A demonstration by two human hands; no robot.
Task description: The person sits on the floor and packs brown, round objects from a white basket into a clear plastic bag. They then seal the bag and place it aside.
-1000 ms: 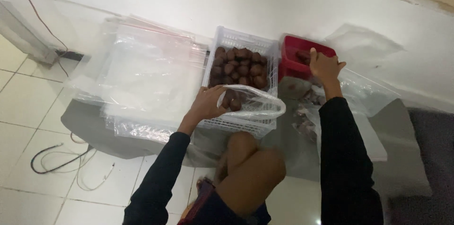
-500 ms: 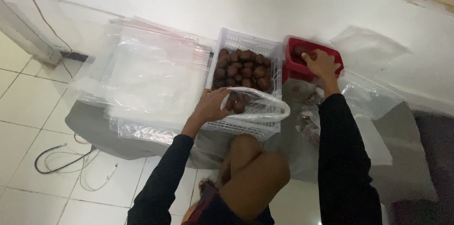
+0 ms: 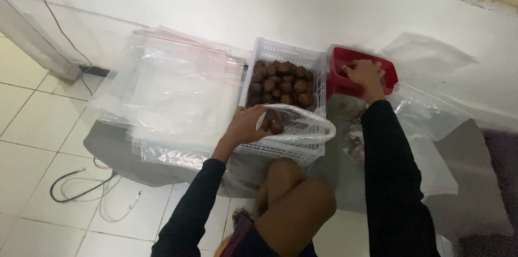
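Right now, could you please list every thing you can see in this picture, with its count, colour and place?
White basket: one, centre, on the grey sheet.
Brown round fruits: many, inside the white basket.
Clear bag: one, over the basket's near edge, some fruits inside.
Red basket: one, right of the white basket.
Stack of clear bags: left of the basket.
Grey sheet: one, on the tiled floor.
Cable: lower left.
Left hand: holds the clear bag's mouth.
Right hand: reaches into the red basket.

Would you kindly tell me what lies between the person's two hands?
In the head view, the white basket of brown fruit lies between the left hand, holding a clear bag, and the right hand at the red tub.
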